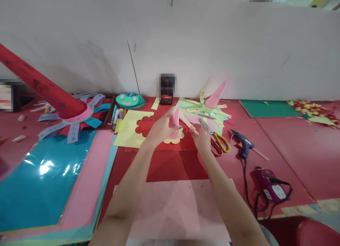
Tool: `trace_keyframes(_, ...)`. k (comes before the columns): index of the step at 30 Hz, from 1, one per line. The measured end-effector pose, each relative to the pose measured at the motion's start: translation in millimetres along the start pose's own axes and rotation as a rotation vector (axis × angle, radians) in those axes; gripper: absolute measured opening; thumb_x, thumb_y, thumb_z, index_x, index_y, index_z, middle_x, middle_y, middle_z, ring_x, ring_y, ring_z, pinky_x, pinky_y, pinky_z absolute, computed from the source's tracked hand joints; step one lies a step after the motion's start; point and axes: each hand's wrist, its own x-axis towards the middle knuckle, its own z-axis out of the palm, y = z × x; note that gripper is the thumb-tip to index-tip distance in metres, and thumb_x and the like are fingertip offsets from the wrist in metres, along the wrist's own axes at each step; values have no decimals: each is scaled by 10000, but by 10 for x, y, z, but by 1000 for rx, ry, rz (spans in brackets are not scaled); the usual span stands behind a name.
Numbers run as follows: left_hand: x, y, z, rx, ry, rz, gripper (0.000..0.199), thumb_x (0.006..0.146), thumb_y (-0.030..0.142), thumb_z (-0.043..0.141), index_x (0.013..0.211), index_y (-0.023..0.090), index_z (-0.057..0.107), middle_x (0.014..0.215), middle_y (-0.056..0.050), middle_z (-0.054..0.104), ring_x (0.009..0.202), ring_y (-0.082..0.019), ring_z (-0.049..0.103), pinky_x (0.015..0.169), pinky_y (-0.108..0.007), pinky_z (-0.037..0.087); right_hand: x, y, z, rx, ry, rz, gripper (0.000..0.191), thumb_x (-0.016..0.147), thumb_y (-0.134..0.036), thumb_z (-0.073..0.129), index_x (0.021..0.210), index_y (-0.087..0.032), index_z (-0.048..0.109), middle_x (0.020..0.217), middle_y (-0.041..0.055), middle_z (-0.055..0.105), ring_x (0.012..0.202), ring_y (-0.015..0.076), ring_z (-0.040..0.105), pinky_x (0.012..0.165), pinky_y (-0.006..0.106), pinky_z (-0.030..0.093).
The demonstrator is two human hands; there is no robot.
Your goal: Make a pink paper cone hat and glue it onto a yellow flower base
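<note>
My left hand [160,128] is closed around a small pink paper cone [175,117], which stands upright with its tip pointing up. Under the cone lies a pale yellow scalloped paper flower [172,141]. To the right, my right hand [202,136] rests low over the table beside a pale pink paper strip [188,123], whose near end meets the thumb side. Most of its fingers are hidden, so I cannot tell whether it grips the strip. Scissors [222,143] with yellow and red handles lie against that hand's right side.
A blue glue gun [243,145] and a purple box with a cable [268,184] lie at right. Behind stand a phone [166,90] and a finished pink cone [217,95]. At left are a tall red cone [45,86], yellow paper [127,132] and coloured sheets [47,182].
</note>
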Motion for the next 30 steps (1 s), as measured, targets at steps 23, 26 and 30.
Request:
trace_keyframes(23,30,96,248,14,457,92,182,845,306,628,1004,218,628,1019,-43,679,941,-167,651,844,-286,510,-374,-204,76,213,-80,-85,223,894,-339,514,981,-216,678,1077,94,670,1011,255,578,909,451,473)
trace_keyframes(26,10,119,182,-48,377,85,296,852,280,615,1145,263,579,1102,-27,689,1047,-180,637,920,-313,490,-372,-241,45,223,-33,-63,238,905,-355,497,998,-228,677,1075,91,666,1029,250,576,923,454,471)
trace_keyframes(30,-28,142,82,-120,199,85,445,898,283,537,1330,307,437,1187,-24,670,1145,-184,599,970,-335,469,-376,-278,27,231,-33,-73,259,909,-372,493,1014,-226,680,1060,97,672,1014,248,591,915,457,482)
